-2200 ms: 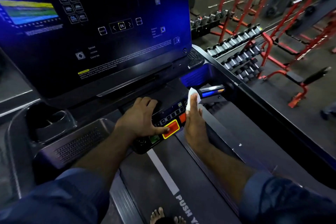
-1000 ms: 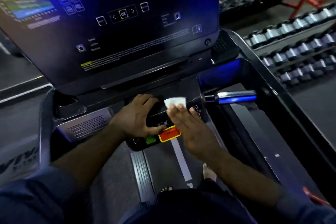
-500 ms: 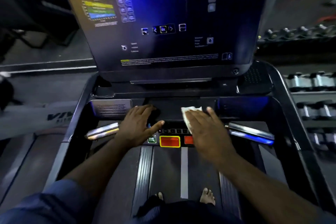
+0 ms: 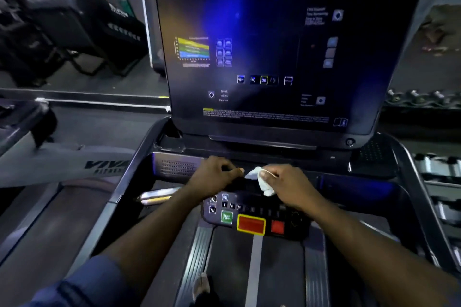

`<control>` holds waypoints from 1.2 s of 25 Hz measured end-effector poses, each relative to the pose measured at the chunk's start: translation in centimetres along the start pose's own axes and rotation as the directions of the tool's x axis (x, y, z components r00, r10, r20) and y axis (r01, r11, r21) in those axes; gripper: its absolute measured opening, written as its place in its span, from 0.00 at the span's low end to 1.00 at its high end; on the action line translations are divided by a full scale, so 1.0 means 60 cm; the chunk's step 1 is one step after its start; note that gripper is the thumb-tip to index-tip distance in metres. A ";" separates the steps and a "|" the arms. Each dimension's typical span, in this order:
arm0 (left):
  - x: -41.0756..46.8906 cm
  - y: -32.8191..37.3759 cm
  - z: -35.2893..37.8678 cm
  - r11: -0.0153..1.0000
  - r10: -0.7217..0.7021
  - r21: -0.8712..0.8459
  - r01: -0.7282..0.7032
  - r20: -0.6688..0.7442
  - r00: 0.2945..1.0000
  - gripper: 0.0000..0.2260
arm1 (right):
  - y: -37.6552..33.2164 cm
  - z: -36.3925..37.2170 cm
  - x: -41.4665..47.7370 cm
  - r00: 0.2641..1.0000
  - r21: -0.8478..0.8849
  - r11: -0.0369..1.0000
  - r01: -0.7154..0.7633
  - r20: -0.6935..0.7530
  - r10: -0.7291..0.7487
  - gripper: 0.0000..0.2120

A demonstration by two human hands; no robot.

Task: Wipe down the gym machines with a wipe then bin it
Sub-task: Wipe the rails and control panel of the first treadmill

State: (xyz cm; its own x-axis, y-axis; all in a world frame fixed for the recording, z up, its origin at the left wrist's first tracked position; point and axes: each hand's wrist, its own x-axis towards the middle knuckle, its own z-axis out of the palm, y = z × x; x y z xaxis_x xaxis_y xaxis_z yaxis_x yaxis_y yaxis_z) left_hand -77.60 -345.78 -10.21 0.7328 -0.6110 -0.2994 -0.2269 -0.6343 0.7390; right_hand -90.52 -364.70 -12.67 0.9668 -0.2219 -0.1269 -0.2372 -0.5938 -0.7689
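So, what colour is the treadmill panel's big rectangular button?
The big rectangular button is red, yellow-bordered; head view.

A gym: treadmill console, dumbbell racks.

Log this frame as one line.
stage: wiping | right hand: holds wipe at control panel far edge | left hand: curled beside wipe, grip unclear | bin: not in view

White wipe, red yellow-rimmed stop button, green start button, blue sleeve
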 end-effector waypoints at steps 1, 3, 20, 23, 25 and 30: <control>0.007 0.027 -0.006 0.979 -0.040 -0.193 0.059 0.101 0.994 0.12 | -0.021 -0.019 0.007 0.998 0.153 0.988 -0.023 -0.053 0.031 0.11; 0.015 0.081 -0.025 0.890 -0.012 -0.440 0.120 0.240 0.971 0.15 | -0.079 -0.051 0.024 0.984 0.378 0.926 0.028 -0.175 0.041 0.09; 0.227 0.320 -0.512 0.770 0.634 0.062 -0.635 -0.187 0.750 0.10 | -0.468 -0.302 0.302 0.814 0.419 0.887 0.194 -0.574 0.093 0.07; 0.243 0.344 -0.563 0.610 0.731 0.507 -0.609 -0.061 0.680 0.12 | -0.514 -0.335 0.357 0.782 0.289 0.937 0.195 -0.622 0.029 0.08; 0.266 0.346 -0.604 0.608 0.761 0.528 -0.593 -0.173 0.626 0.14 | -0.541 -0.364 0.388 0.590 -0.007 0.987 0.158 -0.801 -0.101 0.08; 0.355 0.307 -0.622 0.743 0.664 0.176 -0.646 -0.318 0.677 0.20 | -0.528 -0.278 0.439 0.445 -0.742 0.658 -0.127 -0.635 -0.631 0.05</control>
State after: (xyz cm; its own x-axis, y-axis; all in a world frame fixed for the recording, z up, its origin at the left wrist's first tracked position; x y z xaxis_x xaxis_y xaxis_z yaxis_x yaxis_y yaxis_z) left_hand -42.23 -352.84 19.56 0.5490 -0.6844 0.4797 -0.7547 -0.1593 0.6364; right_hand -59.11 -364.65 18.79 0.5194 -0.2151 0.8270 -0.3492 -0.9367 -0.0243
